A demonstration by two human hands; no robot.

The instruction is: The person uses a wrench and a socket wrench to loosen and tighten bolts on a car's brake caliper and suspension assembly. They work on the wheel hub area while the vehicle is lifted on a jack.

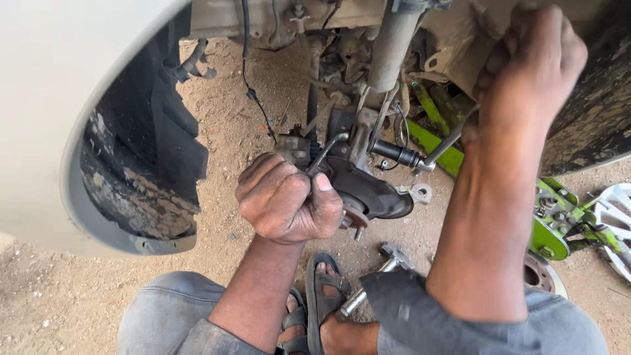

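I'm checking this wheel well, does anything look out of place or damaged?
The wheel is off: the bare hub hangs exposed, a hammer lies in the dirt by the sandals, and the fender liner is mud-caked.

Wheel arch [138, 151] at left of frame, knuckle [368, 190] at centre below the strut [391, 46], left hand [289, 197] just left of it, right hand [526, 72] upper right, jack [559, 223] at right, hammer [374, 276] on the ground beside the sandalled feet [315, 296] at bottom centre.
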